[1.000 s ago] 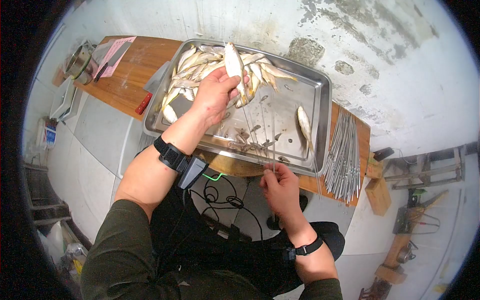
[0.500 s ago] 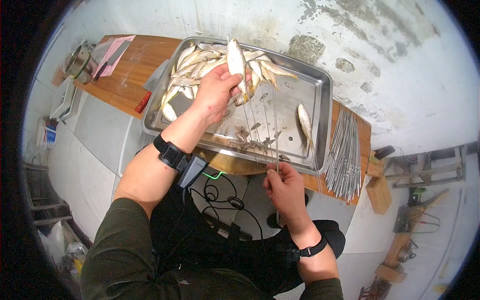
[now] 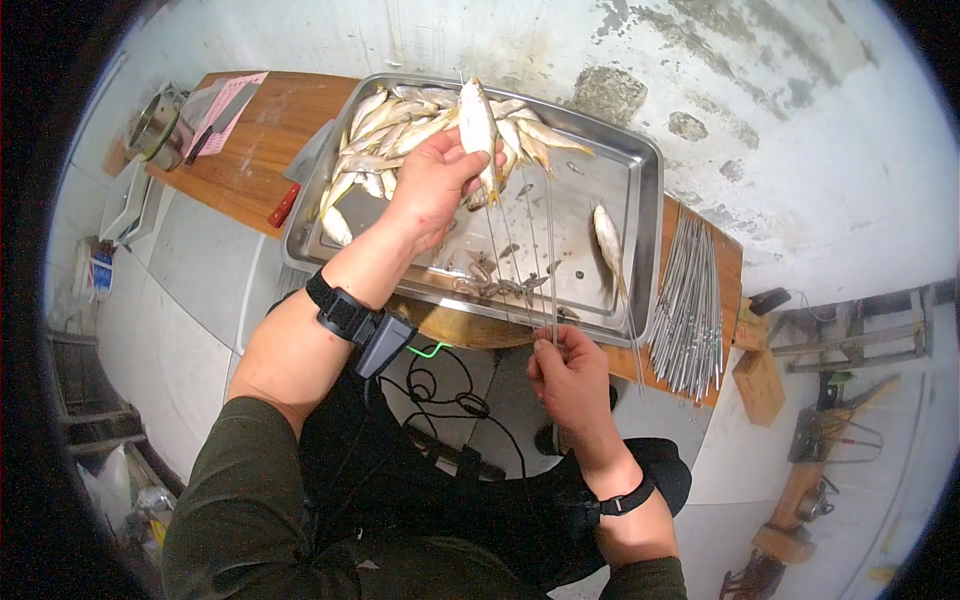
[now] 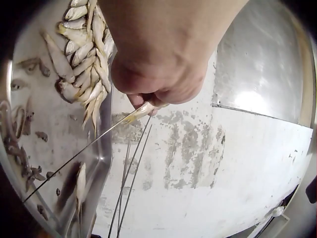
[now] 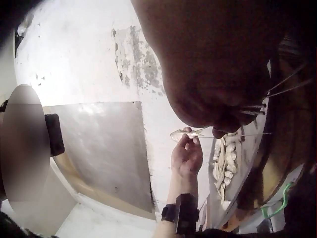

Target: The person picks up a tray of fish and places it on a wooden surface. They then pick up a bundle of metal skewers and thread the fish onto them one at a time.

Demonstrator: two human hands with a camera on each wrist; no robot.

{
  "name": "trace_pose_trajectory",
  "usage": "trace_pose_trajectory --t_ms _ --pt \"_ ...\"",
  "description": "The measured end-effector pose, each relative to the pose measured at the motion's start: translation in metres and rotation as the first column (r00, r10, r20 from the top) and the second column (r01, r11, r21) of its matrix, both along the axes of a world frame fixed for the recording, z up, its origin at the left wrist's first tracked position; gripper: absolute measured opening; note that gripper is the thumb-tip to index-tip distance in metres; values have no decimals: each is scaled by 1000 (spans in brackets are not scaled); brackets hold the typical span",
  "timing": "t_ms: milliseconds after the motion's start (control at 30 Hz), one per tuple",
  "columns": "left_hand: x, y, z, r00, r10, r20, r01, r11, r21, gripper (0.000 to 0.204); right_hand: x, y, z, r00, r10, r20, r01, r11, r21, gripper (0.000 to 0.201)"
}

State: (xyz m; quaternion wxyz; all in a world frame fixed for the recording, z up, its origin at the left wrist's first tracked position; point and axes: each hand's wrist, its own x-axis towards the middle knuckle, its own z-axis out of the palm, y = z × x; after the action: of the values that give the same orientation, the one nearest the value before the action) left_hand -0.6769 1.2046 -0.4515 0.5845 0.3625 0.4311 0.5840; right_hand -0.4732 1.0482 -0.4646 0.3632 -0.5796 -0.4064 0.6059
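Observation:
Above the steel tray [image 3: 590,180], my left hand [image 3: 428,190] holds a small silvery fish [image 3: 477,112] with a yellowish tail, head end up. A thin metal skewer [image 4: 77,154] runs out from the tail in the left wrist view, and a short tip shows past the head in the head view. My right hand [image 3: 572,375], at the tray's front edge, pinches several thin metal skewers [image 3: 553,270] that fan up toward the fish. In the right wrist view the right hand is dark, and its fingertips are partly hidden.
Many fish [image 3: 375,135] are heaped in the tray's far left; one skewered fish [image 3: 606,240] lies at its right. Dark scraps [image 3: 490,282] lie near the front. Right of the tray is a skewer bundle [image 3: 690,310]; left, a red handle [image 3: 287,204] and a knife [image 3: 232,108] on pink paper.
My left hand has shifted slightly right with the fish. My right hand has moved a little right, and the skewers in it have swung slightly right.

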Motion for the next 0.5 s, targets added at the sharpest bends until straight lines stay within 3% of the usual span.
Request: trace_pose_trajectory --t_ms 267,500 --pt "2 0 1 986 8 168 1 999 -51 18 -8 -2 -20 981 -28 193 7 994 108 17" --pt "-6 3 -6 999 -5 53 9 997 -73 17 -13 0 -43 976 -52 211 -3 968 249 15"
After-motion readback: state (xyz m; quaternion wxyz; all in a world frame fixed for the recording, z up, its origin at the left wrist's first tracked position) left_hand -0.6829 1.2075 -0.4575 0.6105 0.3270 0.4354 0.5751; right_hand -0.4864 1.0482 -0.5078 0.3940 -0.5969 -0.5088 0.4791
